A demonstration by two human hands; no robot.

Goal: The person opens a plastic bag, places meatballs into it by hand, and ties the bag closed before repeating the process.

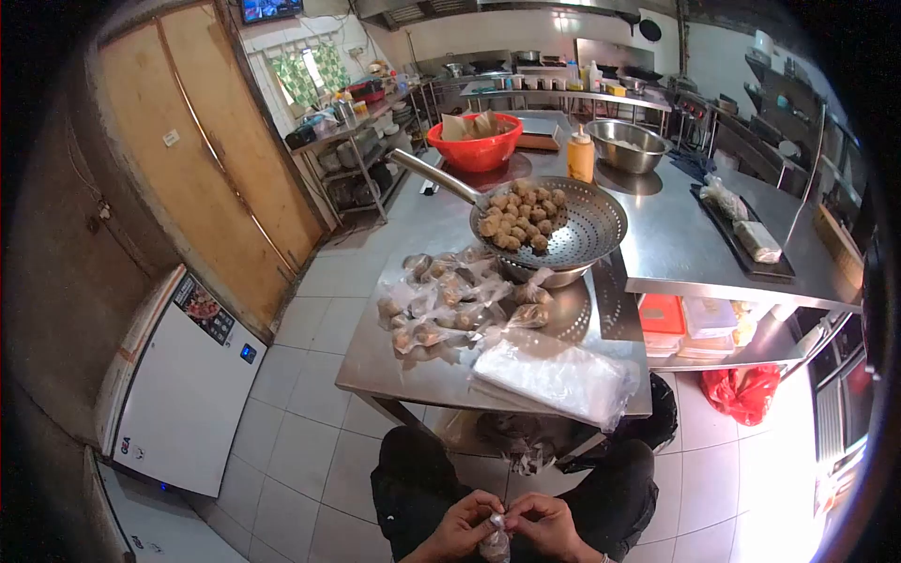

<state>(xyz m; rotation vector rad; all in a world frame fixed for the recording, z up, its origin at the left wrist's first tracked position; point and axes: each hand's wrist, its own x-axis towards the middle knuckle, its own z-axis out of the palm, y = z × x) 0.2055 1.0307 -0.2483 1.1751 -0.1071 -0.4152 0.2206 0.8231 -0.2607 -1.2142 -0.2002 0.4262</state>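
Observation:
Low over my lap, my left hand [464, 525] and my right hand [546, 527] meet at the twisted neck of a small clear plastic bag [496, 546]. Both pinch it with thumb and fingertips; the bag's filled lower part hangs below, partly cut off by the frame. On the steel table ahead lie several tied bags of meatballs [449, 293]. A stack of flat plastic bags [554, 373] rests at the near edge. Behind, loose brown meatballs [522, 214] fill the left side of a perforated metal strainer [591, 225], which sits on a metal bowl [549, 275].
Farther back stand a red basin [476, 155], a sauce bottle [580, 158] and a steel bowl [627, 147]. A black tray [751, 235] holds wrapped packs. A white freezer [188, 385] is at left; a red plastic bag [741, 392] lies on the floor at right.

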